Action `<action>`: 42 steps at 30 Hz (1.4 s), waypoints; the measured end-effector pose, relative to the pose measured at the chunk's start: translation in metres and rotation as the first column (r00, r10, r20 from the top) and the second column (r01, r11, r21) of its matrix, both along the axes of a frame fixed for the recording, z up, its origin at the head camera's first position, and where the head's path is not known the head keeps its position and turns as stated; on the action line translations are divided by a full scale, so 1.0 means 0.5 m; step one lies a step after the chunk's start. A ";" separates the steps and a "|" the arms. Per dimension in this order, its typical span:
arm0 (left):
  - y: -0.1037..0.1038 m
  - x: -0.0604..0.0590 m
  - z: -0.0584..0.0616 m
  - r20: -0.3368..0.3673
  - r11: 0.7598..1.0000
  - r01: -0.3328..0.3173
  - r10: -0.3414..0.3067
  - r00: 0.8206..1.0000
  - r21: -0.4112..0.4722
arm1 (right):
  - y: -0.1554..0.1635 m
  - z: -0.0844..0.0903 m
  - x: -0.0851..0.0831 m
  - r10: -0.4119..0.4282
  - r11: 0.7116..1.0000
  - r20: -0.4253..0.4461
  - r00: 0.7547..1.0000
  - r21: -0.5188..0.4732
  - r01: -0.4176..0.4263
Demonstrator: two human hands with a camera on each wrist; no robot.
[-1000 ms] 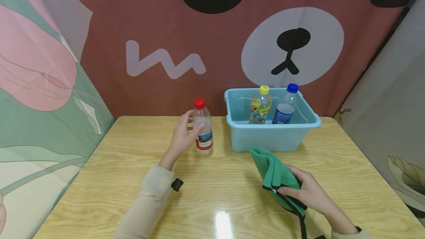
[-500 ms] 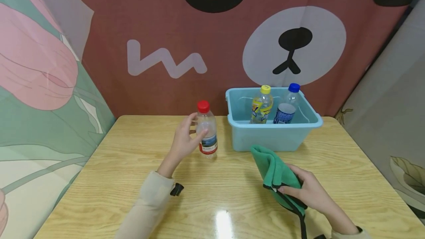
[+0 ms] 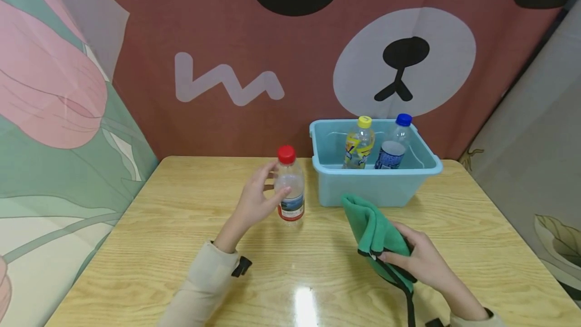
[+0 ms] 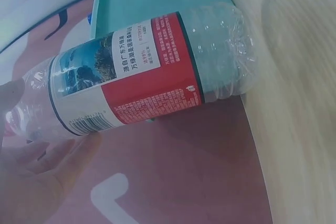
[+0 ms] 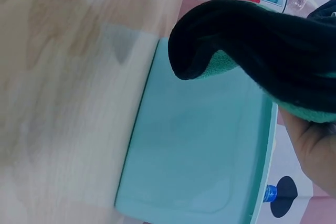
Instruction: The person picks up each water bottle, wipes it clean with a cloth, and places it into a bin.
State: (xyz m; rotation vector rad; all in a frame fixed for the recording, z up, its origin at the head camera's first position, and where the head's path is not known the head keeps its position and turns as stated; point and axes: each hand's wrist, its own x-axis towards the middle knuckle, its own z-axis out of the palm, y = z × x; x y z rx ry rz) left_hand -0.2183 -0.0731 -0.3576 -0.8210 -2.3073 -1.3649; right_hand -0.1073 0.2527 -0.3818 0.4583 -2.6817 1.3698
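In the head view my left hand (image 3: 256, 201) grips an upright clear plastic bottle (image 3: 292, 206) with a red cap, thumb in front and fingers behind. The left wrist view shows its red, white and blue label (image 4: 152, 87) and its base close over the table. My right hand (image 3: 426, 259) pinches a folded green cloth (image 3: 376, 228) with black edging, the thumb on top; a black strap (image 3: 410, 307) hangs from it. In the right wrist view the cloth's dark side (image 5: 252, 40) faces the camera. Its top corner overlaps the front of the blue bin (image 3: 363, 191).
The light blue bin stands at the back right of the wooden table (image 3: 181, 226). Inside it are a yellow-capped bottle (image 3: 358, 148) and a blue-capped bottle (image 3: 392, 150). A printed curtain (image 3: 218, 130) hangs behind the table's far edge.
My left hand has brought the red-capped bottle to the right and nearer to me. The right hand and the green cloth have hardly moved.
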 end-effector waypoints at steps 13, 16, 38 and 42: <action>0.012 0.021 -0.009 0.055 0.997 0.071 -0.070 0.996 -0.015 | -0.018 0.021 0.008 -0.013 0.998 -0.158 0.987 -0.061 0.003; 0.016 0.024 -0.012 0.056 0.996 0.084 -0.084 0.995 -0.007 | -0.025 0.028 0.005 -0.009 0.996 -0.193 0.981 -0.094 -0.010; 0.040 0.065 -0.021 0.122 0.981 0.180 -0.170 0.978 -0.070 | -0.081 0.064 -0.032 -0.091 0.992 -0.178 0.980 -0.107 0.073; 0.045 0.069 -0.025 0.136 0.978 0.190 -0.178 0.975 -0.083 | -0.088 0.062 -0.041 -0.052 0.995 -0.183 0.982 -0.097 0.034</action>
